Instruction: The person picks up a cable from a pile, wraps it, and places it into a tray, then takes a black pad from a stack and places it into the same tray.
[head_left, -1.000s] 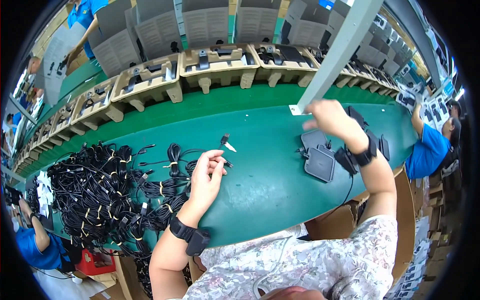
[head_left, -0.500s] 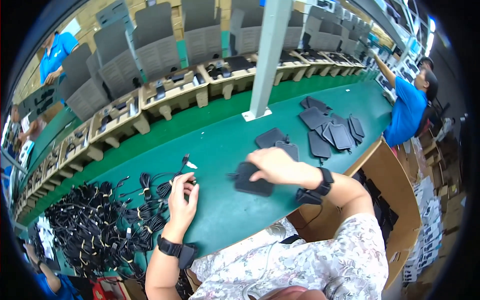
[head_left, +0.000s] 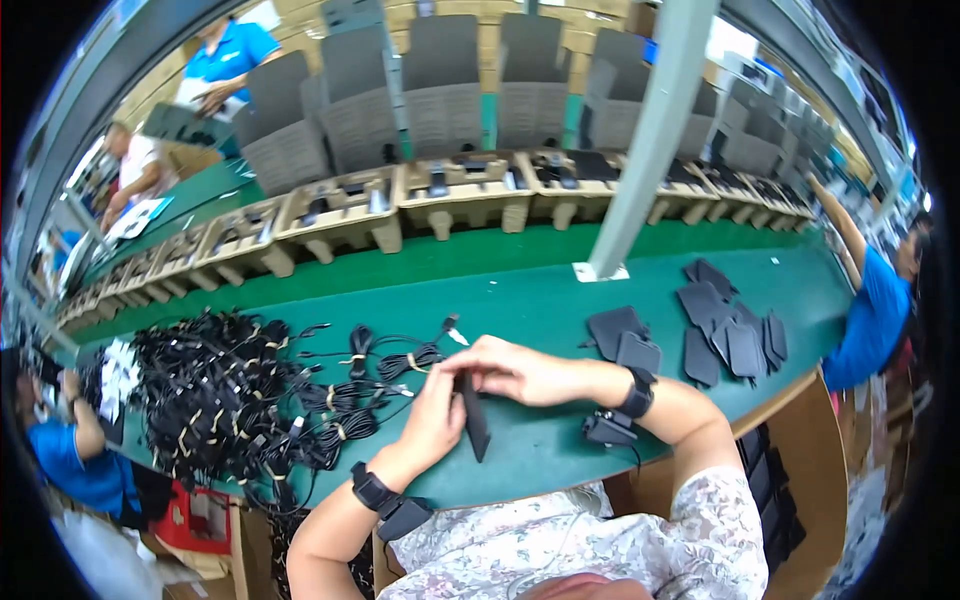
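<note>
1. My L hand (head_left: 437, 412) & R hand (head_left: 520, 375) together, clamped on a thin blk pad (head_left: 475, 420), held on edge over the green table (head_left: 545, 445).
2. Tied blk cables (head_left: 215, 390) heaped to my L.
3. More blk pads (head_left: 745, 350), some overlapping, lie to my R.

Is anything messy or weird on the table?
Yes: the black cables on the green table's left are jumbled in a heap, with plugs poking out every way. The black pads on the right lie crookedly too. Nothing looks spilled or broken.
</note>
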